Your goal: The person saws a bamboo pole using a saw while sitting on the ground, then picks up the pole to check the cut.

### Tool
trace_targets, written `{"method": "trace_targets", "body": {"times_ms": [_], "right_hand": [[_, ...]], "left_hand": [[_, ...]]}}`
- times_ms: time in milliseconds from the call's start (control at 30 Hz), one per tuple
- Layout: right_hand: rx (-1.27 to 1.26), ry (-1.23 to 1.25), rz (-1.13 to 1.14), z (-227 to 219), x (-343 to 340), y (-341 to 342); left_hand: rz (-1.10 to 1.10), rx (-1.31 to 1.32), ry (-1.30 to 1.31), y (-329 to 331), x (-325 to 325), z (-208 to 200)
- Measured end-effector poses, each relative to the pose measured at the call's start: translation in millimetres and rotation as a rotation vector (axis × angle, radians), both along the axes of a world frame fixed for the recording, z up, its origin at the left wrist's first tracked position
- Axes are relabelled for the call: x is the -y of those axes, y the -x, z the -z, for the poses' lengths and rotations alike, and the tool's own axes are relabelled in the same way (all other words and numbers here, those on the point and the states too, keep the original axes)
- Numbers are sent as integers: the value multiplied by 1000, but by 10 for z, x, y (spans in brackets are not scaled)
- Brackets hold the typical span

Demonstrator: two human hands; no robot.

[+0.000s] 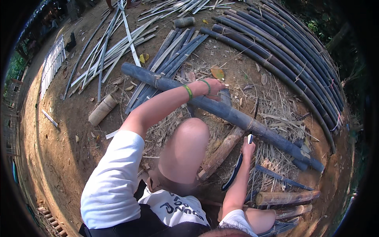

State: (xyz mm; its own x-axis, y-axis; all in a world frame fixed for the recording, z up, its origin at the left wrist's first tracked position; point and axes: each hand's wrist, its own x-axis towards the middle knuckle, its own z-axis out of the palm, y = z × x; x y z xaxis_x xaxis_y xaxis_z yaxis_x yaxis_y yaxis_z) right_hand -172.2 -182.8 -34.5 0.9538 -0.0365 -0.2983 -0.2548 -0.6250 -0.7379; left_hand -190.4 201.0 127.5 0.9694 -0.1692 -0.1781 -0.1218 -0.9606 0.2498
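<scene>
One thick dark bamboo pole [229,112] lies right under the left hand [213,87], can't tell if that's gripping. Right hand [247,149] is wrapped round a curved tool handle [233,173]. Outdoors on brown dirt [71,158], straw [276,122] around the right hand, more poles [276,65] beyond it.
</scene>
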Motion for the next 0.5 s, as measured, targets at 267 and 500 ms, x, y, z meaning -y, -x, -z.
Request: {"method": "trace_targets", "body": {"times_ms": [267, 500], "right_hand": [[25, 10, 73, 173, -14, -35], [236, 144, 20, 426, 208, -121]], "left_hand": [[115, -392, -305, -1116, 1377, -301], [-37, 40, -125, -734, 2280, 1192]]}}
